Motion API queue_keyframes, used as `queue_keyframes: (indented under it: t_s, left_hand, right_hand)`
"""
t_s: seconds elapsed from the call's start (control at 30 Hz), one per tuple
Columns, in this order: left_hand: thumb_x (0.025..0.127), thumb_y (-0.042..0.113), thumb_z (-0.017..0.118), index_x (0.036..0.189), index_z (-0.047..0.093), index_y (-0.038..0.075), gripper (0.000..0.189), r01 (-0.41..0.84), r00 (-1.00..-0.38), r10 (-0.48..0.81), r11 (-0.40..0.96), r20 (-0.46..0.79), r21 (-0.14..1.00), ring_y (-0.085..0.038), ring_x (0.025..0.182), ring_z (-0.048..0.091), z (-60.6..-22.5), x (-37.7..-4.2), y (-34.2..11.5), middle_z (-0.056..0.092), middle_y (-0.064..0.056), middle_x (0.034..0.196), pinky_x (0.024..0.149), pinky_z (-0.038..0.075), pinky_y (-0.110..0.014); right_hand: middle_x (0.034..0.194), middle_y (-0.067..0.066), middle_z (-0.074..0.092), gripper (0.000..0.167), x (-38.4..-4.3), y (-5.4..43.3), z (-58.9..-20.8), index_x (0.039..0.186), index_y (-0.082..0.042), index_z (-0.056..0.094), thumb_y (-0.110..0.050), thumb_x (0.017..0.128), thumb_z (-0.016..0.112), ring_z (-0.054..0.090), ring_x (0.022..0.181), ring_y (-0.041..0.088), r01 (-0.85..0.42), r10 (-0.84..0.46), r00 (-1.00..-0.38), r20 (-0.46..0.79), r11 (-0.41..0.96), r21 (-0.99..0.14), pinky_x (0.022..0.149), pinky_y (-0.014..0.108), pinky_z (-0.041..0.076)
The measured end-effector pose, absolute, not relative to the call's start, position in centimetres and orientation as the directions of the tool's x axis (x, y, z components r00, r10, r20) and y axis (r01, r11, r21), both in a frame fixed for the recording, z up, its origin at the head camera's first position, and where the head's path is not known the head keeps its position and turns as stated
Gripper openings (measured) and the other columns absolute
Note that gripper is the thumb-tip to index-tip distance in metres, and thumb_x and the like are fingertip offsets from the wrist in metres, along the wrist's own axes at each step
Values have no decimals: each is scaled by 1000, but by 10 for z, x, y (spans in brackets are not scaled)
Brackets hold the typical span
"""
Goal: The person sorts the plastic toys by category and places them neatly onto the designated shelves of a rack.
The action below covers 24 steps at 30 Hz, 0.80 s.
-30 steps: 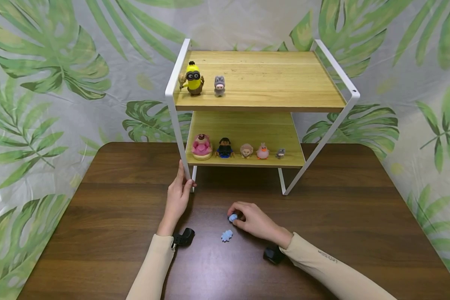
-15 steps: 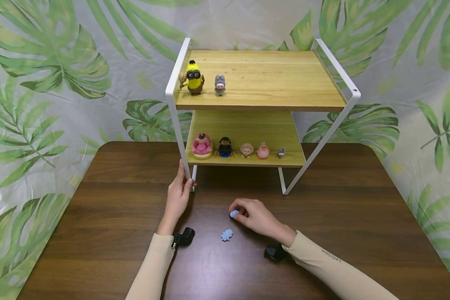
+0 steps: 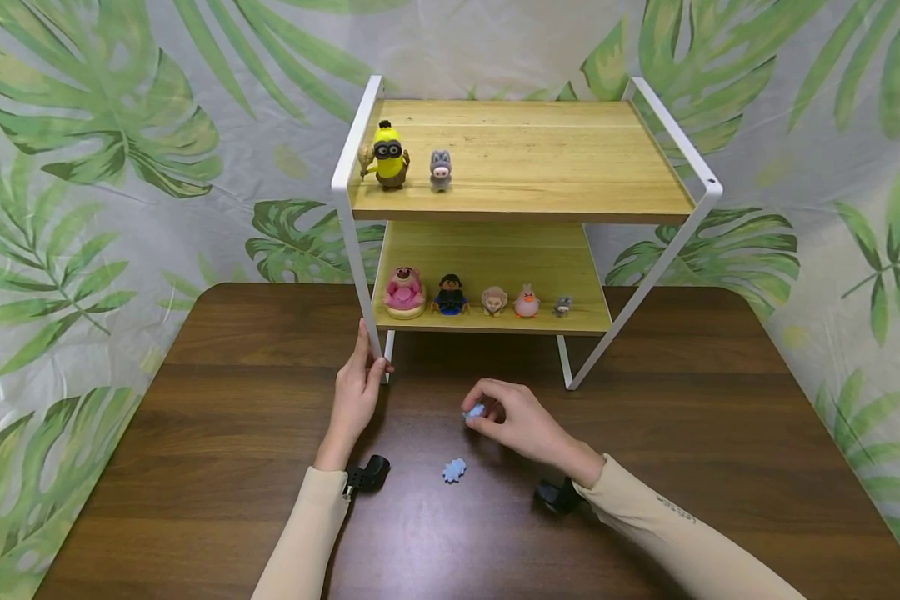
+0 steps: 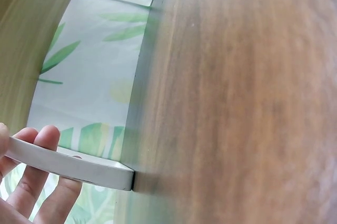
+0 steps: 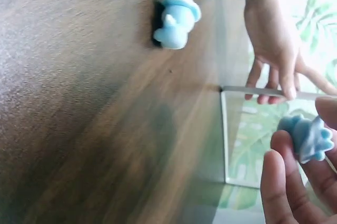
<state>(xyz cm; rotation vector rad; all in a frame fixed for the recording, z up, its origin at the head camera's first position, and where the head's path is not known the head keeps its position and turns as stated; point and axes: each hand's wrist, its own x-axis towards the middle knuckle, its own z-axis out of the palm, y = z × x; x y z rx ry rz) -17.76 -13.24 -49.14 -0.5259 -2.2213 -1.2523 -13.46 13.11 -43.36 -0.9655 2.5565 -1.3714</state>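
Observation:
My left hand (image 3: 353, 396) holds the front left leg of the white-framed shelf rack (image 3: 510, 212) low down. In the left wrist view its fingers reach round that white metal leg (image 4: 79, 170). Between thumb and fingers, my right hand (image 3: 523, 419) pinches a small light-blue figurine (image 5: 306, 135) over the table, in front of the rack. Part of this toy is hidden by the fingers. A second light-blue figurine (image 3: 454, 471) lies on the dark wooden table (image 3: 225, 467), nearer me; the right wrist view shows its rounded body and brim-like ridge.
On the upper shelf stand a yellow goggled figure (image 3: 388, 158) and a grey figurine (image 3: 440, 170) at the left. Along the lower shelf's front sit a pink bear (image 3: 404, 293), a dark-clothed figure (image 3: 451, 296) and several smaller toys. A leaf-print cloth (image 3: 105, 100) hangs behind.
My right hand has lifted the light-blue figurine a little and carried it slightly away from me, toward the rack. The left hand and the second figurine have stayed where they were.

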Motion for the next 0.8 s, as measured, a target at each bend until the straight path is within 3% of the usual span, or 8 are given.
queue_keyframes:
  t_s: [0.27,0.47,0.8]
  left_hand:
    - [94,-6,54,150,4,50,93,569,-780,69,492,621,659,-30,72,63,-490,-177,-132,58,-18,82,66,51,-48]
    - [94,-6,54,150,4,50,93,567,-781,69,494,620,659,-30,72,63,-490,-176,-131,58,-18,82,66,51,-48]
    - [94,-6,54,150,4,49,93,571,-778,69,494,625,656,-31,72,63,-489,-177,-131,58,-17,81,66,51,-49]
  right_hand:
    - [94,-5,55,14,-134,133,-422,90,-12,63,-3,84,72,55,75,11,-557,-546,-776,316,359,-749,62,34,51]
    - [94,-4,57,14,-133,135,-415,93,-11,64,-1,86,70,56,78,13,-575,-541,-764,352,325,-751,66,34,52]
    - [105,-1,60,17,-132,137,-403,97,-8,65,4,85,68,57,84,11,-629,-499,-742,448,285,-724,70,27,51]
